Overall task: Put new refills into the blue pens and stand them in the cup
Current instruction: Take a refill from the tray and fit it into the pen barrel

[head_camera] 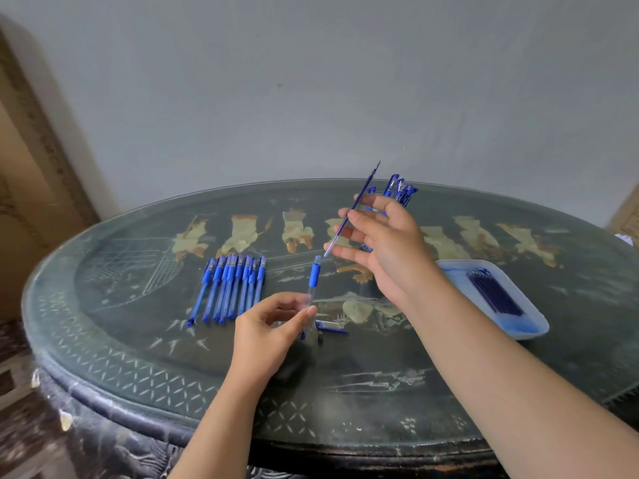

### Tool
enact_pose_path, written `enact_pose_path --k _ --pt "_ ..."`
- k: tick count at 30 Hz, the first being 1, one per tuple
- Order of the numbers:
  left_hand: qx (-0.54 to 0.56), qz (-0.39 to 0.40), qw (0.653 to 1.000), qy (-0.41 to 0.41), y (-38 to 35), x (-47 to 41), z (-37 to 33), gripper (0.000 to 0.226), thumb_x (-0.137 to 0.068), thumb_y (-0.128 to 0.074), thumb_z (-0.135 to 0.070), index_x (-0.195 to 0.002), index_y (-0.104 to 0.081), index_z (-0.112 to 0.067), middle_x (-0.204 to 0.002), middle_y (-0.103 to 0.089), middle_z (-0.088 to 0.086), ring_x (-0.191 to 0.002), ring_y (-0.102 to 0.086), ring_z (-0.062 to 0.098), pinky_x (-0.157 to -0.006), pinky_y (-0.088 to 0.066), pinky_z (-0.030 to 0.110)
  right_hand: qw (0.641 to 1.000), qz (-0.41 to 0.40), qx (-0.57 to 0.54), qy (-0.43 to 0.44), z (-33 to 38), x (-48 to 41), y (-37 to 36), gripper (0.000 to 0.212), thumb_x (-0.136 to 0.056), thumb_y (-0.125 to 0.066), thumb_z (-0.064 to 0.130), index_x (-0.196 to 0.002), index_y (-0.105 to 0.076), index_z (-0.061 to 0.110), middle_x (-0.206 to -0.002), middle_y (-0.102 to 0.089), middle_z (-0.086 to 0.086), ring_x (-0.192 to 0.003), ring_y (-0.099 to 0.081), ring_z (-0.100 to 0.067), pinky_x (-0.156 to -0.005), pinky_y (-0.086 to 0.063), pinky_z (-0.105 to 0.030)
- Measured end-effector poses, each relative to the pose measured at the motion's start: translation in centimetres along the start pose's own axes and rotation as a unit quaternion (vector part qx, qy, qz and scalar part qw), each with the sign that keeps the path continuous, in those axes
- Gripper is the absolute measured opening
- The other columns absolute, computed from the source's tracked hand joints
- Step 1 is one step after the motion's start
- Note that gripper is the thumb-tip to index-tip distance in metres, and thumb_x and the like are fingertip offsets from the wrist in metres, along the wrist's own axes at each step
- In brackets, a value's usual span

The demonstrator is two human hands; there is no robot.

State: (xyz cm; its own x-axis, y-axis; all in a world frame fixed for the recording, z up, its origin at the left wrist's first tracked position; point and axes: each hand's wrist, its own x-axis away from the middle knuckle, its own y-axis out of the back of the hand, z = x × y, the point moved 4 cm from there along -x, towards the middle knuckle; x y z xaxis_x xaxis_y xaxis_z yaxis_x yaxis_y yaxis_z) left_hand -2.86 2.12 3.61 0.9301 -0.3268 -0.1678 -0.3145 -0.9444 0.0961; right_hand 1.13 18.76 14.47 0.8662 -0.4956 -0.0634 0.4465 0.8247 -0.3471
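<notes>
My left hand [268,328] pinches the clear barrel of a blue pen [313,281], held upright with its blue grip uppermost and its tip end open. My right hand [383,238] holds a thin blue refill [356,203] slanted above that barrel, its lower end just over the opening. The pen's blue cap [330,326] and a small dark tip piece [321,338] lie on the table near my left hand. Several blue pens [230,286] lie in a row to the left. Behind my right hand, pens [401,190] stand together; the cup itself is hidden.
A pale blue tray [456,281] holding several dark blue refills [494,293] sits at the right on the dark oval table [138,357]. A grey wall stands close behind the table. A wooden frame is at the far left.
</notes>
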Motion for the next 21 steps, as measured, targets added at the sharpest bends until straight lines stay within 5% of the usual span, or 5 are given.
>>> enact_pose_path --k 9,15,21 --pt "-0.019 0.005 1.0 -0.012 -0.1 -0.01 -0.1 0.013 -0.077 -0.081 -0.016 -0.086 -0.076 -0.024 -0.083 -0.075 -0.007 -0.075 -0.069 0.009 -0.075 -0.056 0.027 0.999 -0.007 0.046 -0.007 -0.46 -0.5 -0.27 0.017 -0.097 -0.055 0.001 -0.104 -0.055 0.017 -0.098 -0.069 -0.006 -0.09 -0.068 -0.022 -0.066 -0.061 -0.041" --pt "-0.031 0.008 0.999 -0.013 -0.22 -0.07 -0.06 0.014 -0.077 -0.081 -0.017 -0.085 -0.076 -0.027 -0.082 -0.075 -0.009 -0.076 -0.069 0.01 -0.079 -0.057 0.03 0.987 0.027 0.152 0.046 0.1 -0.41 -0.8 0.018 -0.097 -0.055 0.004 -0.104 -0.052 0.02 -0.1 -0.068 -0.009 -0.086 -0.067 -0.018 -0.067 -0.061 -0.04" --pt "-0.026 0.013 1.0 -0.007 -0.16 -0.06 0.0 0.014 -0.077 -0.081 -0.018 -0.085 -0.076 -0.029 -0.083 -0.075 -0.011 -0.077 -0.069 0.008 -0.078 -0.055 0.028 0.991 0.016 0.127 0.023 0.16 -0.3 -0.49 0.018 -0.098 -0.053 0.003 -0.11 -0.051 0.017 -0.106 -0.066 -0.01 -0.089 -0.066 -0.02 -0.067 -0.062 -0.046"
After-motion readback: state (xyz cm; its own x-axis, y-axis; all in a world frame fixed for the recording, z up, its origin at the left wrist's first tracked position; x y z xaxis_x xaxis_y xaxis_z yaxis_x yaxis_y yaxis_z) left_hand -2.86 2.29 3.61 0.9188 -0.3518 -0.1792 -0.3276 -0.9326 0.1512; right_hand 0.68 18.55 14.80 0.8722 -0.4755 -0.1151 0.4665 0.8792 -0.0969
